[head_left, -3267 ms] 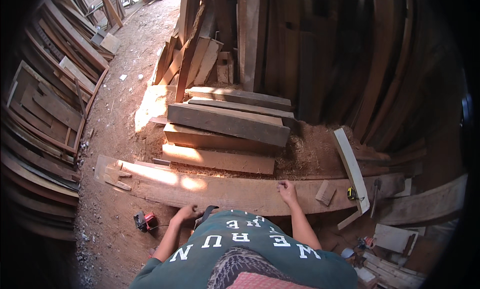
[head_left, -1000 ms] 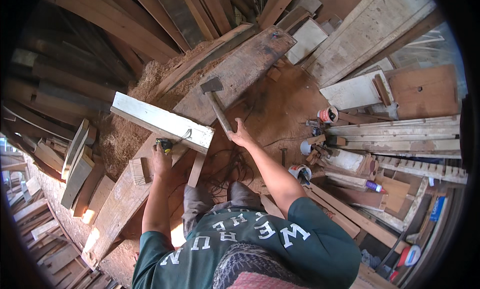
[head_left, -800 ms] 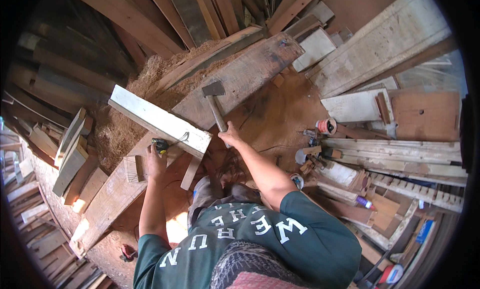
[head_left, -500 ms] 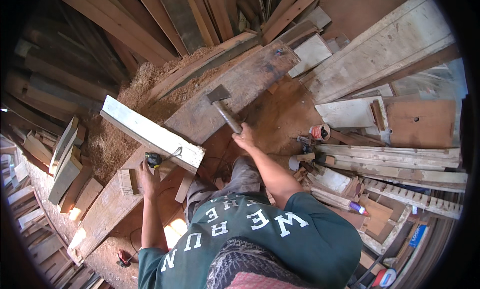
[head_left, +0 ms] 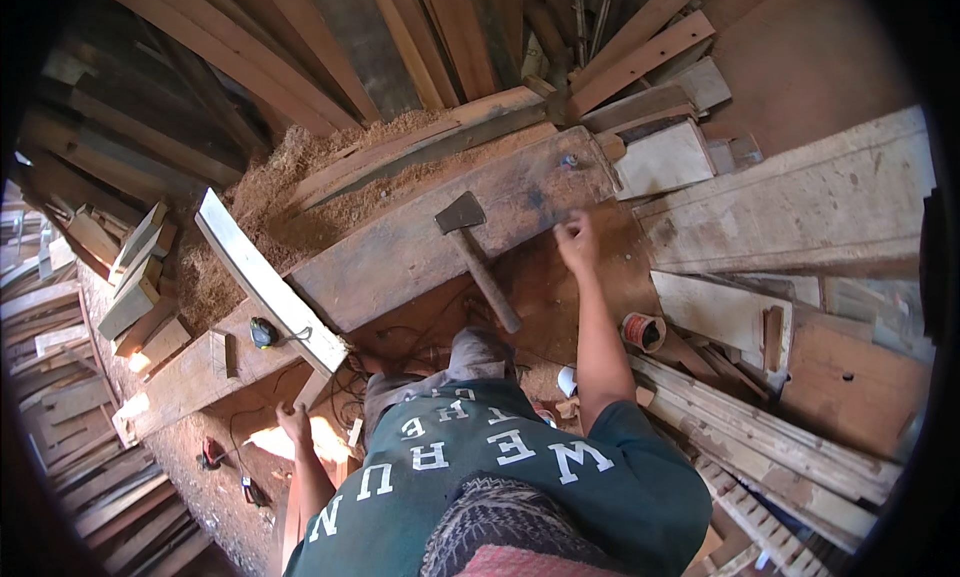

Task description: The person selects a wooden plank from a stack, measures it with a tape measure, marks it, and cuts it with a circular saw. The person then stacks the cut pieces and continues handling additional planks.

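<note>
A hatchet (head_left: 483,269) lies on the long wooden bench plank (head_left: 370,262), its handle reaching past the near edge. To the right of it my right hand (head_left: 577,242) is just off the plank's edge, fingers loosely bent and apart, with nothing visible in them. My left hand (head_left: 294,423) hovers at the lower left, thumb and fingers apart, below a white-faced beam (head_left: 268,285) that lies across the plank. A black and yellow tape measure (head_left: 263,332) rests left of the beam, beside a small wood block (head_left: 222,354).
Wood shavings (head_left: 235,212) pile up beyond the plank. Boards (head_left: 460,37) lean at the back, and a large pale panel (head_left: 790,192) lies at the right. An open tin (head_left: 643,332) stands right of my right forearm. Red pliers-like handles (head_left: 210,454) lie at the lower left.
My right hand has let go of the hatchet and moved right; the hatchet now lies on the plank. My left hand has left the tape measure and drawn back toward me.
</note>
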Tool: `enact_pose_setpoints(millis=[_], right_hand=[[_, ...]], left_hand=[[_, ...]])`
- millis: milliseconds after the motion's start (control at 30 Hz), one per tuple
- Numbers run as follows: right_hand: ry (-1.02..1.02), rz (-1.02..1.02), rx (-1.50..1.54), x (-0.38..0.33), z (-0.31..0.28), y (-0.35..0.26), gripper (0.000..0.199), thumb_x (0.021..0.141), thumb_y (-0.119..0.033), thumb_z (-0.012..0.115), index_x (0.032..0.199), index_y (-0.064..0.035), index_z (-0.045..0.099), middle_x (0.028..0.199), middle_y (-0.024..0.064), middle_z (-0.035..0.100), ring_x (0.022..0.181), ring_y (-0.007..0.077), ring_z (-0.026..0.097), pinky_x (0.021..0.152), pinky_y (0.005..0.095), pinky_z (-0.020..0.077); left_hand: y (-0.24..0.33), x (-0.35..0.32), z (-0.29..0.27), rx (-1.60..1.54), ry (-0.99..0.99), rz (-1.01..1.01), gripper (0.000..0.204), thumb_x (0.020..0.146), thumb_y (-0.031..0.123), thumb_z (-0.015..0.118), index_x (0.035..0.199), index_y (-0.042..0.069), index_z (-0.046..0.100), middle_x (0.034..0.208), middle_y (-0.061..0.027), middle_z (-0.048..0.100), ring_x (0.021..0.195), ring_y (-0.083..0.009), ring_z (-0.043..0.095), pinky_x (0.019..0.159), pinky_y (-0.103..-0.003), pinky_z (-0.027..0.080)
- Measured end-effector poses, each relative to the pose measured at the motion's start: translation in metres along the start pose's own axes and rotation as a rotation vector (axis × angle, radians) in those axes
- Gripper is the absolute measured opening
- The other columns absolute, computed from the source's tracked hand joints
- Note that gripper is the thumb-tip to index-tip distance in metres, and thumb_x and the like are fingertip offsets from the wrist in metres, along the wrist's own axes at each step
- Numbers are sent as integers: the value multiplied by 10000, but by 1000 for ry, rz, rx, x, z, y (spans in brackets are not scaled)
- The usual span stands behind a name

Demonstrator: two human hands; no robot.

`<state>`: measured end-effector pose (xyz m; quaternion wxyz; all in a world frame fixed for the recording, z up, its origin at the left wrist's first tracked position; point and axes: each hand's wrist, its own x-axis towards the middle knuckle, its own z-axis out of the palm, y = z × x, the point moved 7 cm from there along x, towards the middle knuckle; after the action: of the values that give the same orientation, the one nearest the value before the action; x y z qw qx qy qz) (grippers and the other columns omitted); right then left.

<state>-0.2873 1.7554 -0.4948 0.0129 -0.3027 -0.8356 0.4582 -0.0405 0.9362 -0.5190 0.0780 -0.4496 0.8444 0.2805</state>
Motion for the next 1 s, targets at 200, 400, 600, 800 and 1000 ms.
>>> enact_pose_setpoints(millis=[200, 400, 600, 800, 1000], right_hand=[[129, -145, -282, 132, -43, -13, 798, 790, -217, 821, 1471, -19, 453, 1270, 210, 626, 1151, 362, 620, 1009, 444, 485], [-61, -126, -253, 169, -19, -26, 771, 784, -201, 835, 1462, -32, 508, 1334, 219, 640, 1203, 367, 627, 1038, 428, 483], [18, -199, -300, 165, -8, -38, 420, 842, -219, 795, 1166, 29, 695, 1065, 196, 737, 1009, 321, 701, 907, 426, 530], [27, -369, -90, 108, 21, -82, 348, 851, -184, 786, 1098, 43, 692, 983, 166, 725, 898, 266, 678, 854, 385, 532], [-98, -572, -123, -44, 128, -194, 285, 836, -121, 786, 1015, 40, 633, 921, 121, 696, 840, 227, 654, 787, 374, 530]], left_hand=[[-30, -116, 54, -65, -407, -371, 684, 890, 227, 765, 1497, 97, 477, 1385, -196, 570, 1158, -305, 612, 877, -492, 558], [-62, -180, 61, -170, -330, -397, 672, 887, 217, 792, 1449, -20, 510, 1230, -184, 672, 1032, -225, 656, 851, -351, 550], [-60, -217, 72, -137, -281, -430, 654, 874, 206, 795, 1434, -8, 532, 1358, -238, 625, 1173, -304, 655, 942, -378, 555], [-48, -222, 74, -213, -311, -383, 646, 886, 202, 777, 1443, -9, 526, 1388, -248, 608, 1199, -319, 652, 992, -378, 539], [-41, -237, 48, -397, -211, -300, 596, 896, 231, 751, 1412, 7, 552, 1369, -257, 617, 1237, -349, 637, 1030, -419, 521]])
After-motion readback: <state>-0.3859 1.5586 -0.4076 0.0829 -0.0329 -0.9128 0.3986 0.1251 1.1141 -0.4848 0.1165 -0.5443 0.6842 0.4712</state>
